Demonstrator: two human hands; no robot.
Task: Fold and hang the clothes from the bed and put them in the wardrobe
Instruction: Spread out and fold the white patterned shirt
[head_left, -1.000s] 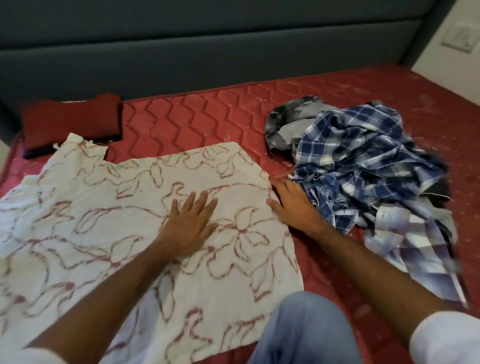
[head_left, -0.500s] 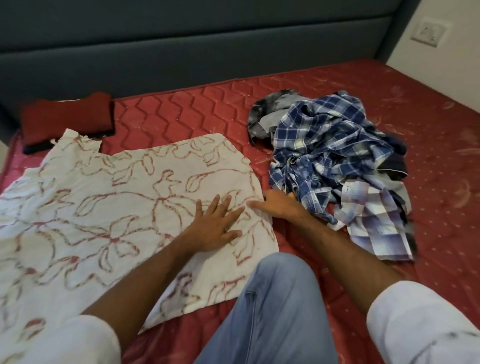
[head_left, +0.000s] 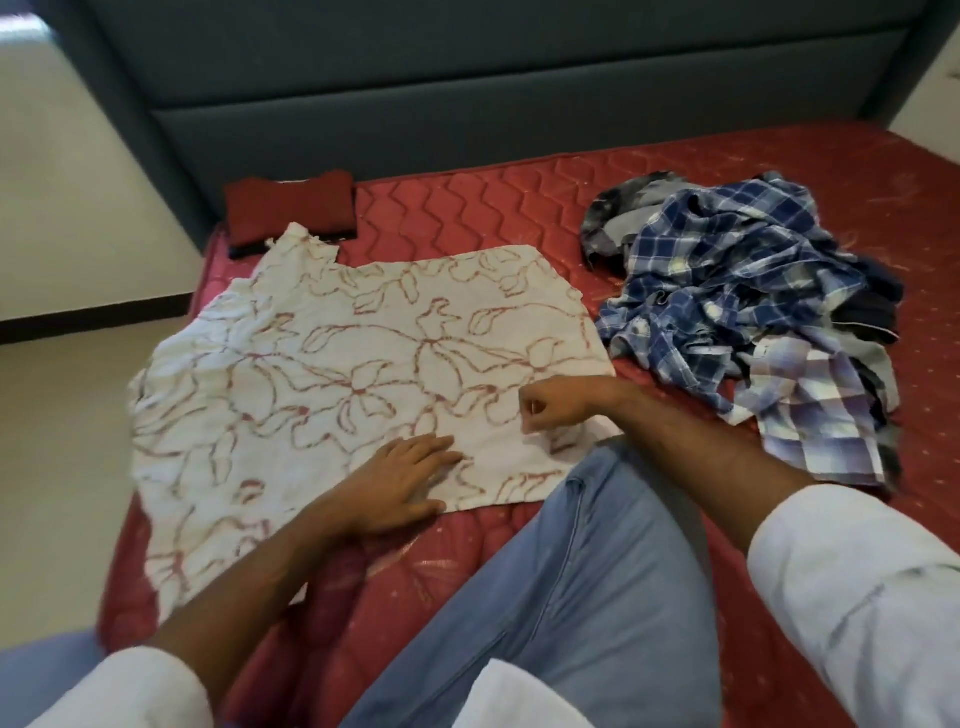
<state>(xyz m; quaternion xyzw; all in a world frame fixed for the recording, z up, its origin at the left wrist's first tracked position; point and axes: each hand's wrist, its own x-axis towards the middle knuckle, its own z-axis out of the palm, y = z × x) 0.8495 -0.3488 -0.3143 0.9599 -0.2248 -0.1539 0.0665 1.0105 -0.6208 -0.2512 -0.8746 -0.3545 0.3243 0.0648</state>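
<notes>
A white garment with a red floral print (head_left: 332, 364) lies spread flat on the red mattress (head_left: 467, 208). My left hand (head_left: 400, 480) rests flat on its near edge, fingers straight and pointing right. My right hand (head_left: 553, 410) sits over the garment's near right corner with its fingers curled, and it seems to pinch the cloth there. A heap of crumpled clothes (head_left: 743, 306) lies to the right, with a blue plaid shirt on top and a paler plaid piece (head_left: 815, 410) at the front. A folded dark red garment (head_left: 291, 208) lies at the back left by the headboard.
A grey-blue padded headboard (head_left: 467, 78) runs along the far side of the bed. My knee in light blue jeans (head_left: 571, 597) is on the mattress at the near edge. Pale floor (head_left: 62, 415) and a wall lie left of the bed.
My view has swung left and pulled back. My left hand slid toward the garment's near edge. My right hand left the plaid heap's side, moved onto the garment's corner and curled its fingers.
</notes>
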